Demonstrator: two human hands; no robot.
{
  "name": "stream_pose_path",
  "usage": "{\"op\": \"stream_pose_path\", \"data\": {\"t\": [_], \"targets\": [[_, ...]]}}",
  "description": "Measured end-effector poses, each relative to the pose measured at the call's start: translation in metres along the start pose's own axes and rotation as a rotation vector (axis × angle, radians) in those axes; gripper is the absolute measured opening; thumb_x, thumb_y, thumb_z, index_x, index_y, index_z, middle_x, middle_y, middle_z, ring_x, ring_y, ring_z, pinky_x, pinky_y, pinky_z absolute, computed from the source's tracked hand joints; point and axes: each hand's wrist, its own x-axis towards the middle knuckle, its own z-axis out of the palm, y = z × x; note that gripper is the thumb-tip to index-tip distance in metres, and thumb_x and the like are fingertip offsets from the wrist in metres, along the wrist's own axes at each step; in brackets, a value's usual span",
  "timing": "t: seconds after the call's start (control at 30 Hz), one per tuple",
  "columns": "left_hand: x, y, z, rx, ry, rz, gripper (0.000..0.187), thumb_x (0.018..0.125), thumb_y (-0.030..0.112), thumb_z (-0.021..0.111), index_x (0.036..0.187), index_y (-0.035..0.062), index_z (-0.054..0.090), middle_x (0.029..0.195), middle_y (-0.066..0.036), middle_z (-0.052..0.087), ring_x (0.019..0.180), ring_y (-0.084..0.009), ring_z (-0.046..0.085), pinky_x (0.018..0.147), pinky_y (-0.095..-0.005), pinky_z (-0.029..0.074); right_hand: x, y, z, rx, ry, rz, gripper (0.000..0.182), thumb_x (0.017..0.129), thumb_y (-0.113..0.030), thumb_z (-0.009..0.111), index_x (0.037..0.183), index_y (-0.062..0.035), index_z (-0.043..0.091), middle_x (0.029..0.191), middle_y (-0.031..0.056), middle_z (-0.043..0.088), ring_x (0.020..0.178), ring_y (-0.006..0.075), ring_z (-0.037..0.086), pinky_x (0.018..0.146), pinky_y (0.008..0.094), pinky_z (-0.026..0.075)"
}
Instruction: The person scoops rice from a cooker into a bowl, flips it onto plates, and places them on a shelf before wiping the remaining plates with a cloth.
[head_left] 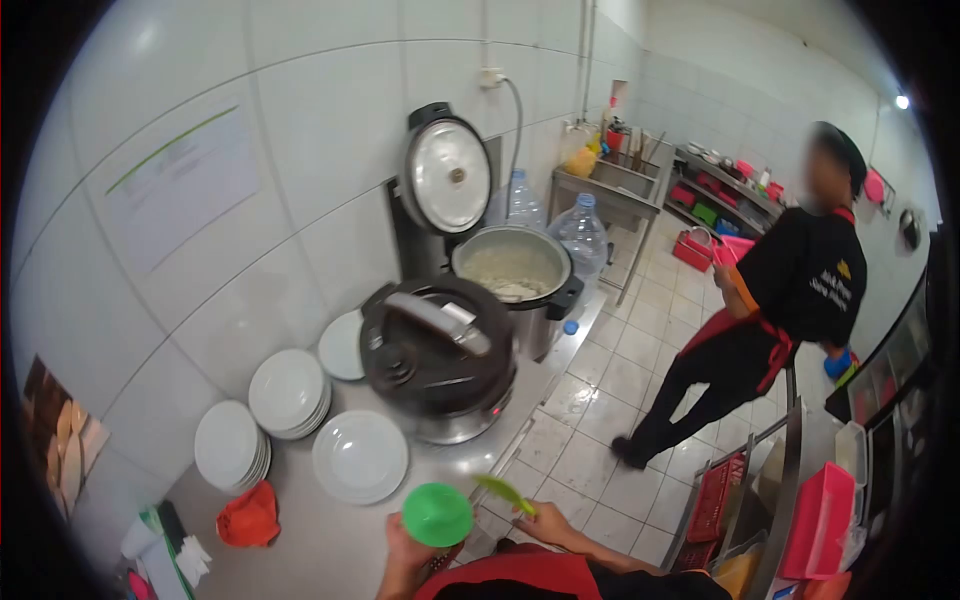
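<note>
My left hand (pixel 405 548) is closed around a green bowl (pixel 438 515), low in the head view at the counter's front edge. In my right hand (pixel 548 525) is a lime-green rice paddle (pixel 503 492), its blade pointing left toward the bowl. Beyond them stands a dark rice cooker (pixel 435 350) with its lid down and a small red light on its front. Behind it, a second rice cooker (pixel 515 270) has its lid (pixel 449 175) raised, and pale rice shows inside. A white plate (pixel 361 457) lies on the counter near the bowl.
Stacks of white plates (pixel 288 390) and an orange cloth (pixel 248 515) are on the steel counter (pixel 300 560). Large water bottles (pixel 583 235) stand behind the cookers. A co-worker (pixel 800 270) in black is on the tiled floor at right. Shelving with a pink bin (pixel 820 520) flanks my right side.
</note>
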Motion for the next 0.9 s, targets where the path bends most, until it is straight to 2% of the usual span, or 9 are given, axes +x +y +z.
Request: {"op": "stream_pose_path", "data": {"t": [0.17, 0.3, 0.43, 0.5, 0.63, 0.7, 0.77, 0.83, 0.9], "targets": [[0.087, -0.055, 0.064, 0.273, 0.125, -0.459, 0.069, 0.076, 0.045, 0.043, 0.131, 0.0047, 0.036, 0.133, -0.016, 0.039, 0.118, -0.0368, 0.040, 0.097, -0.0520, 0.031, 0.062, 0.012, -0.117, 0.104, 0.230, -0.047, 0.022, 0.075, -0.020, 0.066, 0.090, -0.0058, 0.059, 0.059, 0.0117, 0.051, 0.054, 0.0199, 0.050, 0.054, 0.0317, 0.042], [0.150, -0.075, 0.081, 0.115, -0.193, -0.536, 0.070, 0.078, 0.033, 0.054, 0.136, 0.0067, 0.026, 0.132, -0.014, 0.038, 0.121, -0.0300, 0.038, 0.100, -0.0486, 0.030, 0.137, 0.005, -0.178, 0.130, 0.204, -0.041, 0.020, 0.076, -0.017, 0.067, 0.085, -0.0013, 0.058, 0.062, 0.0140, 0.054, 0.056, 0.0220, 0.053, 0.056, 0.0343, 0.042], [0.223, -0.095, 0.080, 0.057, -0.137, -0.494, 0.072, 0.077, 0.032, 0.057, 0.136, 0.0063, 0.025, 0.132, -0.013, 0.038, 0.120, -0.0285, 0.039, 0.101, -0.0443, 0.030, 0.204, 0.031, -0.217, 0.241, 0.127, -0.072, 0.023, 0.077, -0.020, 0.068, 0.083, -0.0005, 0.058, 0.064, 0.0120, 0.057, 0.058, 0.0188, 0.054, 0.057, 0.0335, 0.043], [0.269, -0.103, 0.068, 0.050, -0.184, -0.527, 0.074, 0.078, 0.041, 0.056, 0.137, 0.0090, 0.025, 0.134, -0.011, 0.036, 0.121, -0.0259, 0.039, 0.102, -0.0426, 0.030, 0.239, 0.047, -0.242, 0.238, 0.143, -0.350, 0.023, 0.077, -0.021, 0.068, 0.087, -0.0013, 0.061, 0.068, 0.0072, 0.060, 0.058, 0.0152, 0.054, 0.057, 0.0313, 0.045], [0.361, -0.118, 0.060, -0.012, -0.311, -0.402, 0.075, 0.079, 0.042, 0.058, 0.137, 0.0081, 0.024, 0.135, -0.014, 0.035, 0.122, -0.0282, 0.039, 0.102, -0.0430, 0.030, 0.292, 0.102, -0.308, 0.186, -0.004, -0.145, 0.028, 0.083, -0.020, 0.062, 0.106, -0.0056, 0.059, 0.071, 0.0036, 0.059, 0.055, 0.0111, 0.050, 0.054, 0.0259, 0.044], [0.390, -0.114, 0.066, 0.020, -0.330, -0.328, 0.075, 0.079, 0.041, 0.058, 0.137, 0.0077, 0.024, 0.136, -0.014, 0.034, 0.123, -0.0288, 0.038, 0.102, -0.0443, 0.030, 0.324, 0.076, -0.352, 0.240, -0.111, 0.209, 0.036, 0.089, -0.018, 0.051, 0.124, -0.0103, 0.048, 0.071, 0.0015, 0.056, 0.052, 0.0091, 0.046, 0.050, 0.0219, 0.040], [0.410, -0.112, 0.064, 0.041, -0.312, -0.275, 0.075, 0.080, 0.041, 0.058, 0.137, 0.0074, 0.024, 0.136, -0.015, 0.034, 0.123, -0.0292, 0.037, 0.103, -0.0449, 0.029, 0.369, 0.062, -0.384, 0.243, -0.127, 0.200, 0.036, 0.090, -0.017, 0.047, 0.126, -0.0112, 0.045, 0.069, 0.0016, 0.055, 0.052, 0.0081, 0.045, 0.050, 0.0207, 0.039], [0.415, -0.118, 0.055, -0.214, 0.041, -0.246, 0.075, 0.081, 0.046, 0.054, 0.136, 0.0050, 0.023, 0.137, -0.017, 0.031, 0.124, -0.0342, 0.034, 0.103, -0.0493, 0.028, 0.418, 0.057, -0.398, 0.229, -0.152, 0.087, 0.039, 0.092, -0.020, 0.041, 0.131, -0.0136, 0.041, 0.071, 0.0013, 0.053, 0.052, 0.0053, 0.042, 0.048, 0.0187, 0.036], [0.427, -0.102, 0.078, -0.220, -0.025, -0.118, 0.076, 0.081, 0.050, 0.052, 0.136, 0.0051, 0.025, 0.136, -0.019, 0.032, 0.123, -0.0367, 0.035, 0.102, -0.0506, 0.029, 0.484, 0.072, -0.394, -0.031, -0.350, -0.088, 0.039, 0.091, -0.018, 0.042, 0.130, -0.0131, 0.043, 0.071, 0.0041, 0.055, 0.055, 0.0104, 0.049, 0.050, 0.0236, 0.040]]}}
